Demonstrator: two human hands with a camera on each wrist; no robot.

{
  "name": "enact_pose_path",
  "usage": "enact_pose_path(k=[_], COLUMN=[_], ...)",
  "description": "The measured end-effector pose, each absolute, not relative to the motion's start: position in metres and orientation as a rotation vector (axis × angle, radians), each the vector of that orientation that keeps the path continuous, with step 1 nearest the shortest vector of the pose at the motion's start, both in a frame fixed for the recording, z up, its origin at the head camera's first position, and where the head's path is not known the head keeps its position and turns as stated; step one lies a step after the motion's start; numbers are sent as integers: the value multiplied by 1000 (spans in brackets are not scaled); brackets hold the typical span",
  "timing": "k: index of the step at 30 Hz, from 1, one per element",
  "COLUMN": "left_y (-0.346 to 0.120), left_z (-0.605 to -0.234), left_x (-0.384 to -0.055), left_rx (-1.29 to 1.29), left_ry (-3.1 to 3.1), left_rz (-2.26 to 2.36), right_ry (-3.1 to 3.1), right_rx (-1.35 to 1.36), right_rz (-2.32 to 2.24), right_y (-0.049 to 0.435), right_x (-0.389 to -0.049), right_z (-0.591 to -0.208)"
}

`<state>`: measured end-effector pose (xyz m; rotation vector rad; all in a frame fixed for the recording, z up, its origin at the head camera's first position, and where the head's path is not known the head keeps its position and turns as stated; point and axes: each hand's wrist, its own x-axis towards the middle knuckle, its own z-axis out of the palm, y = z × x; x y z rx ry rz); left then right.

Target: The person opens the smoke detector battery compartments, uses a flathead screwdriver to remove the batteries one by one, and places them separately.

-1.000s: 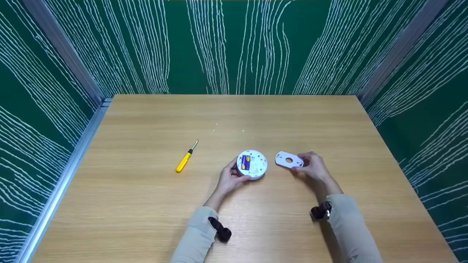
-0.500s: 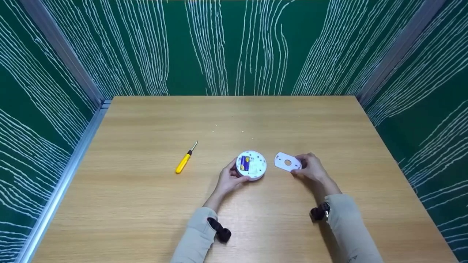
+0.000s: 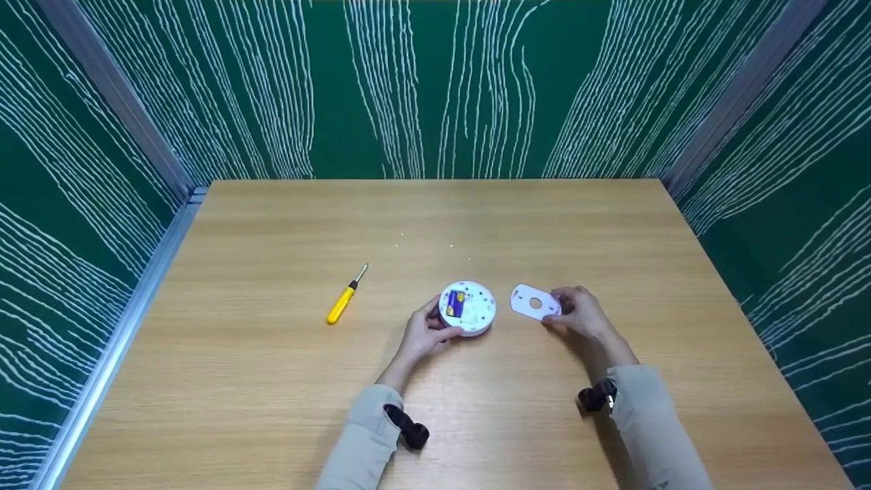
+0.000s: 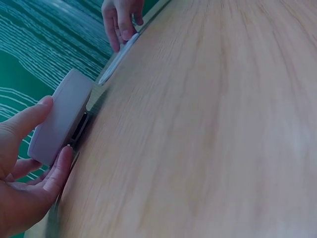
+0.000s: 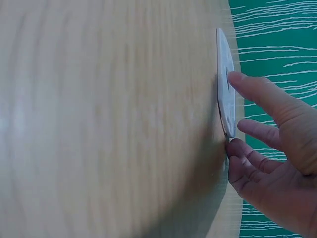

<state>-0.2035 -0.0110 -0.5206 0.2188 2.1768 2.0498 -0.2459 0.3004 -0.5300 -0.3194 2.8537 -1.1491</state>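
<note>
My left hand (image 3: 423,332) grips a round white device (image 3: 480,312) that looks like a smoke detector, thumb on its near edge and fingers round its left side. A blue and yellow battery (image 3: 456,303) shows in its upturned back. In the left wrist view, the white side of the detector (image 4: 62,116) appears tilted, low over the wood. To its right, my right hand (image 3: 584,314) pinches the right end of a flat white mounting plate (image 3: 522,299) with a round hole. The right wrist view has the thumb on the plate's face (image 5: 226,94); the plate casts a shadow on the table.
A yellow screwdriver (image 3: 342,303) lies left of the hands, tip pointing away. Tiny white bits (image 3: 451,246) are scattered farther back on the wooden table (image 3: 272,224). Green walls (image 3: 347,88) with white lines rise at the back and both sides.
The mounting plate has tilted slightly in my right hand, so its face shows more fully. My left hand and the smoke detector stay almost still.
</note>
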Motion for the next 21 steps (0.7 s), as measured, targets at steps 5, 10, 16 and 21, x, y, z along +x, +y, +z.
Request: enact_pose_path(k=[5,10,16,21], left_y=[-13,-16,-21,-24], left_z=[-521,-522,-520,-518], left_x=[-203,-203,-205,-206], left_rx=[214,170,122,106], left_ry=[2172,2180,2135,2110], left_rz=[2063,2052,2071,2089], right_ry=[2870,2857,2847,2849], right_rx=[-300,-246,-245,-280], right_rz=[-1142,-1179,-1214,-1285], right_y=[298,291,284,275], right_x=[-244,-238,-233,-230], right_z=[-527,-521,-514,-514])
